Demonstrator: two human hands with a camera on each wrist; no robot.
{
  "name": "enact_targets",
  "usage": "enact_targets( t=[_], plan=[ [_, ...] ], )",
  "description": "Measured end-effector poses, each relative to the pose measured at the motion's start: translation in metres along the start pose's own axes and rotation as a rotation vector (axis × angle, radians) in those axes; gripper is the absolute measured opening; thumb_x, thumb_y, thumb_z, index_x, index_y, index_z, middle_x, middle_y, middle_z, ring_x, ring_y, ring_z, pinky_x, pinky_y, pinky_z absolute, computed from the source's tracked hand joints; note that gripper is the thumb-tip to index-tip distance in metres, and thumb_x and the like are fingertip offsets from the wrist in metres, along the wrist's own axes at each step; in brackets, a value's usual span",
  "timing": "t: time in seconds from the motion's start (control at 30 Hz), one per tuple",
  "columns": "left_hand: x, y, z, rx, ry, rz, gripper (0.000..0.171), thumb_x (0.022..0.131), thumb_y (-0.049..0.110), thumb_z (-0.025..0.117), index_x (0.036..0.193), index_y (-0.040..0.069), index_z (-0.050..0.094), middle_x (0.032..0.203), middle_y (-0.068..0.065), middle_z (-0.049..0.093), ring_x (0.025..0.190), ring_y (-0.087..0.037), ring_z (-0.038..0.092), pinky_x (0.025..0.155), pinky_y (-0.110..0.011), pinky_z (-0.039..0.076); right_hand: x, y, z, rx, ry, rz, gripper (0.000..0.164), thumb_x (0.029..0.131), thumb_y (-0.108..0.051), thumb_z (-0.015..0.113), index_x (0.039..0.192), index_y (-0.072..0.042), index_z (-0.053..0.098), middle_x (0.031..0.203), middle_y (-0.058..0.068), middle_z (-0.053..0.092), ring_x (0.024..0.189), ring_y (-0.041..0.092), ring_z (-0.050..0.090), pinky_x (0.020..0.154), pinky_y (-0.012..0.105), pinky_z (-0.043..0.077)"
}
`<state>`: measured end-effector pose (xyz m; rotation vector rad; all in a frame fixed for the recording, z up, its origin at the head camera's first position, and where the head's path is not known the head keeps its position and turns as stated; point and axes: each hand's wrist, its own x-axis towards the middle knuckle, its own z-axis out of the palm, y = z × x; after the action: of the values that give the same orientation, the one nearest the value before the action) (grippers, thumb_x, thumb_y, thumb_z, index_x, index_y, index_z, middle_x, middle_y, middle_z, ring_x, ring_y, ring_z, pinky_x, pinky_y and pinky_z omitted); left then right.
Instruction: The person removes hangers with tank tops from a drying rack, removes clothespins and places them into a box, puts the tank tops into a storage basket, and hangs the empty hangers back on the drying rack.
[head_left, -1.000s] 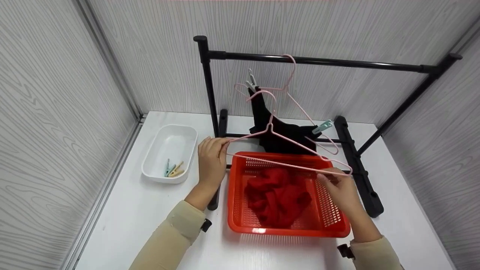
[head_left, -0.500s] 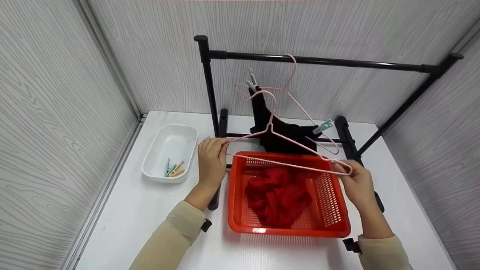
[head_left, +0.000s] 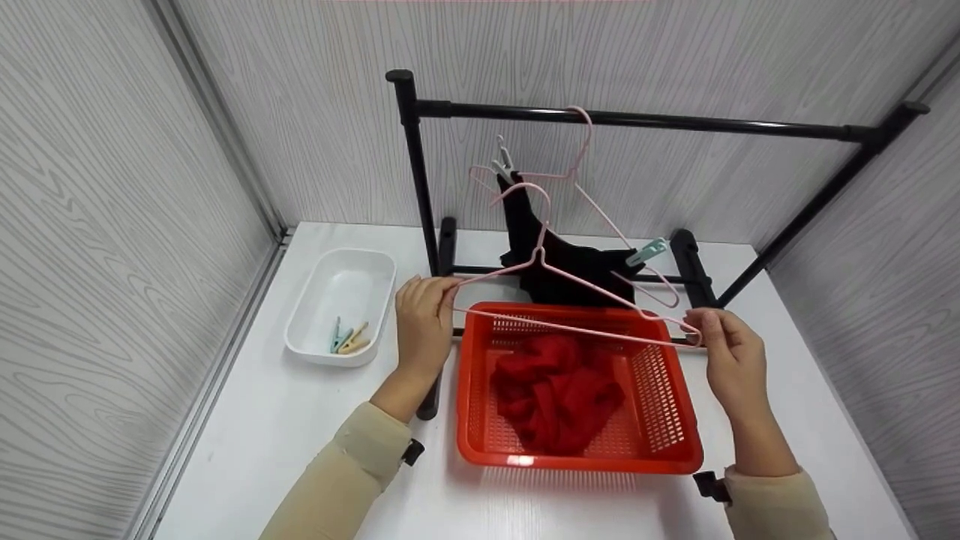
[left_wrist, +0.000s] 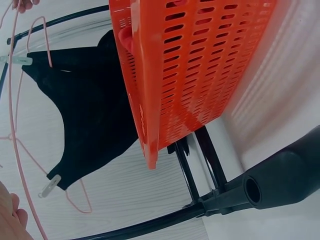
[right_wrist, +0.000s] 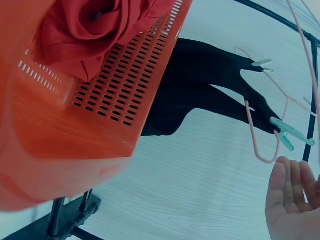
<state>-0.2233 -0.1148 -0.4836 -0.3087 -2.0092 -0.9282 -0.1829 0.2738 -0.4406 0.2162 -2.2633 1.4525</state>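
A pink clothes hanger (head_left: pixel 570 327) is held level above the back of the red basket (head_left: pixel 466 390), its hook upward. My left hand (head_left: pixel 424 322) pinches its left end between thumb and fingers. Around the hanger's right end, my right hand (head_left: pixel 731 360) is close, with fingertips beside the loop. In the right wrist view, the fingers of the right hand (right_wrist: pixel 295 197) look fairly straight. A crumpled red cloth (head_left: pixel 555 397) lies inside the basket. Behind, a black garment (head_left: pixel 570 270) hangs from a second pink hanger (head_left: pixel 600 214), fastened by a grey clothespin (head_left: pixel 504 161) and a green clothespin (head_left: pixel 646 253).
The black drying rack (head_left: pixel 637 120) stands at the back, carrying the second hanger on its top bar. Left of it is a white tub (head_left: pixel 330 281) holding a green clothespin (head_left: pixel 337 337) and a yellow clothespin (head_left: pixel 352 341). Walls rise behind and at both sides.
My right hand has slid right along the hanger's lower bar, from inside the end to beyond its tip, and its thumb has turned up. The left hand and hanger have stayed nearly still.
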Motion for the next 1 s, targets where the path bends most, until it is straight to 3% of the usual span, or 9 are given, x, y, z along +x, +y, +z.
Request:
enact_targets(
  t=[0.1, 0.33, 0.5, 0.73, 1.0],
  plan=[
    [-0.001, 0.0, 0.0, 0.0, -0.004, -0.003, 0.009, 0.097, 0.013, 0.066, 0.101, 0.008, 0.072, 0.098, -0.005, 0.071, 0.098, -0.026, 0.063, 0.107, -0.045, 0.038, -0.002, -0.004, 0.003, -0.025, -0.024, -0.056, 0.02, 0.102, -0.002, 0.052, 0.112, 0.006, 0.069, 0.101, -0.009, 0.069, 0.093, 0.004, 0.067, 0.084, 0.012, 0.051],
    [-0.002, 0.004, -0.001, -0.004, -0.041, -0.025, 0.01, 0.097, 0.013, 0.065, 0.104, 0.009, 0.072, 0.098, -0.004, 0.071, 0.099, -0.024, 0.063, 0.107, -0.046, 0.038, -0.006, -0.012, 0.014, -0.086, -0.082, -0.122, 0.02, 0.094, 0.01, 0.06, 0.112, 0.009, 0.067, 0.101, 0.02, 0.07, 0.087, -0.005, 0.065, 0.076, 0.009, 0.051],
    [-0.003, 0.006, 0.0, -0.007, -0.048, -0.025, 0.011, 0.098, 0.013, 0.064, 0.104, 0.009, 0.072, 0.099, -0.004, 0.071, 0.1, -0.024, 0.063, 0.107, -0.045, 0.038, -0.008, -0.01, 0.017, -0.042, -0.123, -0.115, 0.02, 0.095, 0.008, 0.059, 0.112, 0.006, 0.069, 0.104, 0.016, 0.07, 0.094, 0.0, 0.067, 0.082, 0.012, 0.052],
    [-0.002, 0.006, 0.0, -0.022, -0.049, -0.011, 0.011, 0.097, 0.012, 0.065, 0.105, 0.009, 0.072, 0.1, -0.004, 0.07, 0.1, -0.024, 0.063, 0.106, -0.047, 0.039, -0.008, -0.004, 0.018, 0.03, -0.125, -0.198, 0.02, 0.094, 0.015, 0.054, 0.109, 0.01, 0.067, 0.094, 0.024, 0.066, 0.089, 0.006, 0.067, 0.08, 0.015, 0.054],
    [-0.001, 0.006, 0.001, -0.057, -0.062, -0.017, 0.012, 0.098, 0.014, 0.065, 0.104, 0.009, 0.073, 0.1, -0.004, 0.071, 0.099, -0.024, 0.063, 0.105, -0.045, 0.039, -0.013, -0.032, 0.018, 0.064, -0.109, -0.248, 0.018, 0.094, 0.019, 0.051, 0.105, 0.016, 0.064, 0.088, 0.026, 0.063, 0.085, 0.007, 0.066, 0.08, 0.015, 0.054]
  ],
)
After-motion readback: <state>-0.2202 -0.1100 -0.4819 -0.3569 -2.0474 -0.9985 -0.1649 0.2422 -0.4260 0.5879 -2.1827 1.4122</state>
